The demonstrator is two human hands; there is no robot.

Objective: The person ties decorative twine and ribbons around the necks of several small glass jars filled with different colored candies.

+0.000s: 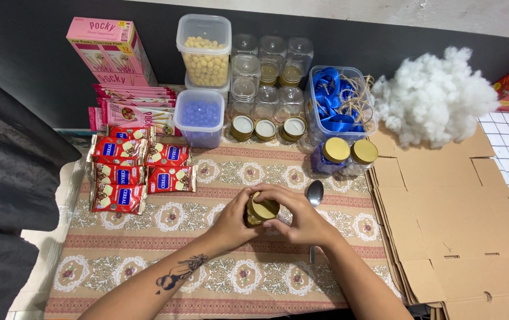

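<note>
One gold-lidded jar (261, 211) gripped by both hands (266, 216), two filled jars (344, 157), one spoon (314, 194)

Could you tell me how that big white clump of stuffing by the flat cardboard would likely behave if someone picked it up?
The white stuffing looks loose and wispy, so it is probably very light for its bulk. It would likely squash in the grip and sag rather than hold shape. Tufts at its ragged edges may pull away or cling to the flattened cardboard.

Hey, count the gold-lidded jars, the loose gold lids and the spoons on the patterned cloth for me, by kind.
Gold-lidded jars: 3, one held between the left hand and right hand, two lying on their sides
Loose gold lids: 3
Spoon: 1
Total: 7
</note>
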